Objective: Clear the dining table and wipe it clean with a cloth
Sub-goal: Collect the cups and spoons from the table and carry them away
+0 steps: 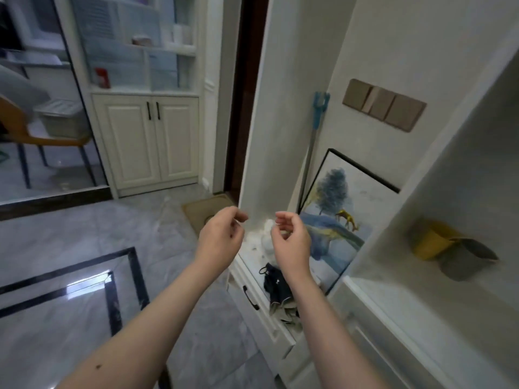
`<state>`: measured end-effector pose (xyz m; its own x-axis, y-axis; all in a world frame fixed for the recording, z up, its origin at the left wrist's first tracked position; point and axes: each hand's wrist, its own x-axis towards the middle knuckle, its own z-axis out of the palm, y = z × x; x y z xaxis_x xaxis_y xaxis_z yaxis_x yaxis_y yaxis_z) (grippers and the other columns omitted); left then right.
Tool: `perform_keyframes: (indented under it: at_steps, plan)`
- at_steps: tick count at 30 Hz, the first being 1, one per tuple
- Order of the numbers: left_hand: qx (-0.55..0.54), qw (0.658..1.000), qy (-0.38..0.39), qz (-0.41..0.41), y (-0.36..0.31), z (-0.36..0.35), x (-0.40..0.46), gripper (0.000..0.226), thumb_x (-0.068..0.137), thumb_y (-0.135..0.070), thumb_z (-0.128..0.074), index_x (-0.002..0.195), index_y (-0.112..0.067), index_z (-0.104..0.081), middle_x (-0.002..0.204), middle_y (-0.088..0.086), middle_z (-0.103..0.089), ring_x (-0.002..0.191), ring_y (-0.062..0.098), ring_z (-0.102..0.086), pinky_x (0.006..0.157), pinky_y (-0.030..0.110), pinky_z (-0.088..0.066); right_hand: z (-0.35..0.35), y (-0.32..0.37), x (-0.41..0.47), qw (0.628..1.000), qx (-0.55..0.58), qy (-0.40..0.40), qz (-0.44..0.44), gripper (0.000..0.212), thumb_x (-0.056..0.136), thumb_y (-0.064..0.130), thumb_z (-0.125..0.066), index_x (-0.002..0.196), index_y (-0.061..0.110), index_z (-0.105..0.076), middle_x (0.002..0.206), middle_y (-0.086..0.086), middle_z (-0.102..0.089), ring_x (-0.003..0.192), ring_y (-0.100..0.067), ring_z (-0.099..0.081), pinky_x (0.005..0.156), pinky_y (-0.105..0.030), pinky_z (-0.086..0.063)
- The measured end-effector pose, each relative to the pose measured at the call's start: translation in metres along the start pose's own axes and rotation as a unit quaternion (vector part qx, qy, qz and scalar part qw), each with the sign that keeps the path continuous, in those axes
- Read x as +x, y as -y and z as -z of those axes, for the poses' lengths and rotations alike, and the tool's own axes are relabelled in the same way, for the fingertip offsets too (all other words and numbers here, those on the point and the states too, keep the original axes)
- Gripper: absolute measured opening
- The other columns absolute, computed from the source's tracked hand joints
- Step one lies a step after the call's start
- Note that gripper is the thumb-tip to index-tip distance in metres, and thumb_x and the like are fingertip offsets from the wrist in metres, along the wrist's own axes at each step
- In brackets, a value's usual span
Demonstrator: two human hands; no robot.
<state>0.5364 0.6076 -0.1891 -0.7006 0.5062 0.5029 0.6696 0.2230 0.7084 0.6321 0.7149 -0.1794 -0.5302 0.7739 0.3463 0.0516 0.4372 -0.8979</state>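
Gleaming glossily: grey marble-look floor tiles (70, 237). Looking matt and painted: cream panelled wooden cabinet doors (146, 141). Lying crumpled and soft: dark cloth bundle (276, 284).

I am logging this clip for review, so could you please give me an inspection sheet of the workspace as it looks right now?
Surface: no dining table in view; a white cabinet ledge lies below the hands.
Job's things: no wiping cloth identified; a white crumpled wad sits on the ledge, what it is cannot be told.
Clutter: dark fabric heap on the ledge; framed tree-and-deer painting leaning on the wall; blue-headed mop handle upright in the corner; yellow and grey cups on their sides on a shelf.
Grippers: left hand and right hand raised, fingers curled, holding nothing visible.
Cables: nothing seen.
Surroundings: grey marble floor, cream double-door cabinet.
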Motion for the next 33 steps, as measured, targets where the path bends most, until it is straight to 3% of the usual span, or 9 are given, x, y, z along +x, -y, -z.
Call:
perform_keyframes:
  at_steps: [2, 5, 7, 11, 15, 22, 27, 33]
  plan:
    - [0.019, 0.999, -0.023, 0.015, 0.022, 0.031, -0.004, 0.018, 0.079, 0.0, -0.054, 0.09, -0.012, -0.063, 0.087, -0.001, -0.064, 0.078, 0.016, -0.059, 0.069, 0.033, -0.049, -0.037, 0.01, -0.009, 0.999, 0.016, 0.038, -0.002, 0.019, 0.086, 0.002, -0.057, 0.102, 0.012, -0.061, 0.092, 0.003, -0.062, 0.077, -0.001, -0.056, 0.064, -0.009, -0.046]
    - [0.039, 0.996, -0.049, 0.06, 0.056, 0.077, -0.011, 0.018, 0.081, -0.001, -0.054, 0.091, -0.013, -0.062, 0.088, -0.002, -0.063, 0.08, 0.013, -0.057, 0.069, 0.025, -0.045, -0.092, 0.025, -0.025, 0.995, 0.041, 0.095, -0.009, 0.02, 0.085, 0.002, -0.058, 0.099, 0.017, -0.06, 0.095, 0.002, -0.063, 0.082, -0.006, -0.058, 0.071, -0.015, -0.048]
    - [0.047, 0.991, -0.066, 0.106, 0.087, 0.112, -0.015, 0.017, 0.083, -0.004, -0.053, 0.094, -0.015, -0.061, 0.09, -0.003, -0.063, 0.081, 0.012, -0.056, 0.072, 0.027, -0.046, -0.138, 0.037, -0.034, 0.988, 0.042, 0.149, -0.003, 0.02, 0.085, 0.003, -0.06, 0.099, 0.018, -0.061, 0.096, 0.001, -0.064, 0.084, -0.009, -0.06, 0.073, -0.017, -0.049]
    - [0.048, 0.977, -0.103, 0.178, 0.135, 0.164, -0.018, 0.02, 0.082, -0.006, -0.053, 0.098, -0.016, -0.061, 0.087, -0.004, -0.063, 0.083, 0.011, -0.058, 0.076, 0.031, -0.051, -0.212, 0.059, -0.044, 0.972, 0.05, 0.229, 0.01, 0.019, 0.086, 0.005, -0.06, 0.098, 0.019, -0.06, 0.096, 0.002, -0.064, 0.083, -0.007, -0.059, 0.068, -0.007, -0.046]
    - [0.042, 0.961, -0.146, 0.229, 0.183, 0.203, -0.01, 0.022, 0.083, -0.005, -0.054, 0.099, -0.017, -0.061, 0.088, -0.004, -0.063, 0.084, 0.011, -0.06, 0.078, 0.032, -0.053, -0.281, 0.074, -0.044, 0.952, 0.058, 0.301, 0.023, 0.019, 0.087, 0.005, -0.06, 0.102, 0.015, -0.061, 0.099, 0.001, -0.064, 0.083, -0.003, -0.058, 0.068, -0.006, -0.046]
    - [0.054, 0.933, -0.219, 0.281, 0.271, 0.262, 0.044, 0.021, 0.084, -0.007, -0.053, 0.097, -0.023, -0.058, 0.088, -0.006, -0.063, 0.082, 0.005, -0.059, 0.067, 0.012, -0.041, -0.415, 0.095, -0.003, 0.919, 0.078, 0.385, 0.042, 0.019, 0.086, 0.002, -0.059, 0.1, 0.015, -0.061, 0.097, 0.0, -0.064, 0.083, -0.011, -0.058, 0.065, -0.007, -0.046]
    - [0.056, 0.899, -0.292, 0.322, 0.322, 0.321, 0.08, 0.02, 0.086, -0.008, -0.053, 0.1, -0.022, -0.057, 0.091, -0.007, -0.063, 0.085, 0.002, -0.058, 0.069, 0.013, -0.042, -0.515, 0.131, 0.022, 0.884, 0.074, 0.455, 0.077, 0.018, 0.087, 0.006, -0.058, 0.101, 0.017, -0.06, 0.099, 0.002, -0.063, 0.085, -0.009, -0.058, 0.064, -0.006, -0.045]
    - [0.095, 0.831, -0.393, 0.382, 0.378, 0.413, 0.061, 0.021, 0.088, -0.009, -0.052, 0.104, -0.021, -0.058, 0.094, -0.007, -0.062, 0.088, 0.004, -0.058, 0.07, 0.014, -0.042, -0.635, 0.181, -0.016, 0.814, 0.096, 0.563, 0.103, 0.016, 0.09, 0.013, -0.058, 0.101, 0.023, -0.059, 0.098, 0.008, -0.061, 0.089, -0.003, -0.058, 0.065, -0.005, -0.046]
